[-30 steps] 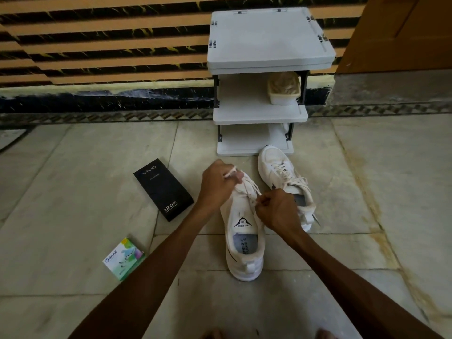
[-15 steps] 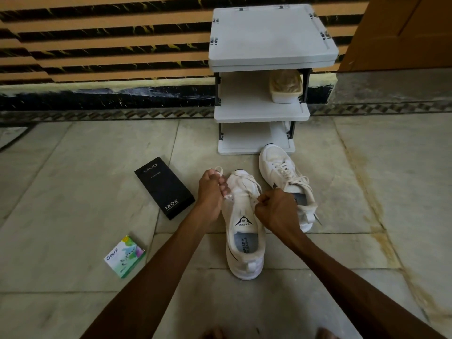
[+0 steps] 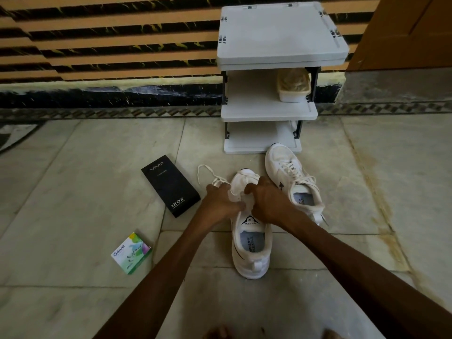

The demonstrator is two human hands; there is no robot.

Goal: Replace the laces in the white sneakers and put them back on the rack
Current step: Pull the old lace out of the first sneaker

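Change, hands: a second ago the left hand is up over the toe with a lace end and the right hand sits apart at the tongue. Now both are closed in together, low over the eyelet rows of the near sneaker.
Change, lace: the lace is no longer drawn taut. It lies in a slack loop on the floor, just left of the toe, running in under the left hand.
Meaning for task: judged mid-lacing on the near sneaker, likely feeding the next eyelet. Racking has not begun.
Fingers, left: curled, pinching the lace against the upper.
Fingers, right: curled over the forefoot, gripping the upper. Whether they also hold a lace end cannot be told.
Task items, location: near sneaker stands mid-floor, heel toward the person. The far sneaker is fully laced, its toe at the front edge of the rack's bottom shelf.
Materials, sneakers: white fabric upper, soft and creasing under the hands, with a padded collar, printed insole and black side stripe.
Materials, lace: thin white cord, limp.
Materials, rack: pale rigid shelves on dark uprights, three tiers. A lidded tub is on the middle shelf.
Materials, floor: polished pale stone slabs with visible joints.
Other items: a black carton and a small green box lie left of the sneakers.
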